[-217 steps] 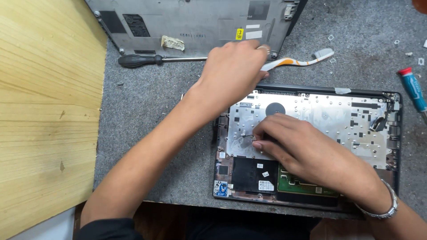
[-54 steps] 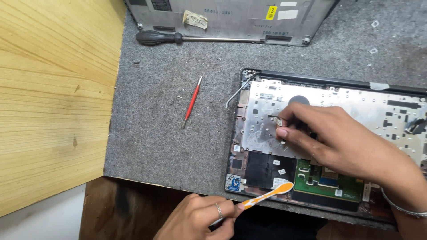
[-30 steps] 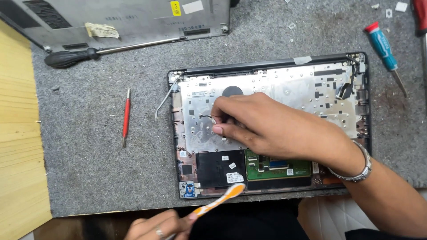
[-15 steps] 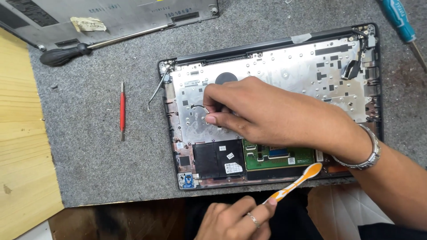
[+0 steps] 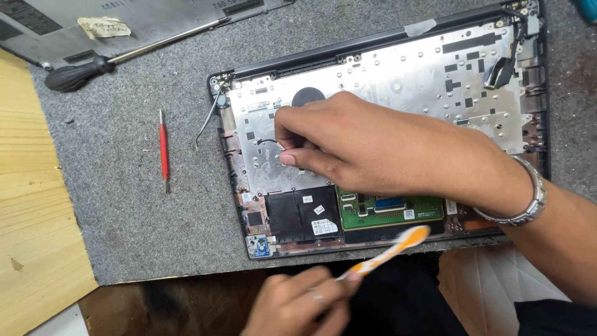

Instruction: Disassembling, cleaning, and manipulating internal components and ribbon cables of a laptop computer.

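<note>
Head camera view shows the right hand [image 5: 373, 149] resting on the silver inner plate of an opened laptop chassis [image 5: 385, 81], fingers curled with fingertips [image 5: 287, 159] pinched at a small dark wire on the plate. Nearer the body, the left hand [image 5: 298, 305] is closed around an orange-and-white toothbrush [image 5: 388, 250], blurred, its head over the chassis's front edge. Well apart on the grey mat [image 5: 124, 205] lie a red tool [image 5: 164, 149] and a black-handled screwdriver [image 5: 81, 73].

Orange toothbrush [image 5: 390, 249] motion-blurred, left hand [image 5: 298, 305] cut by bottom edge, right hand [image 5: 373, 146] hiding keyboard plate [image 5: 423, 81] middle
</note>
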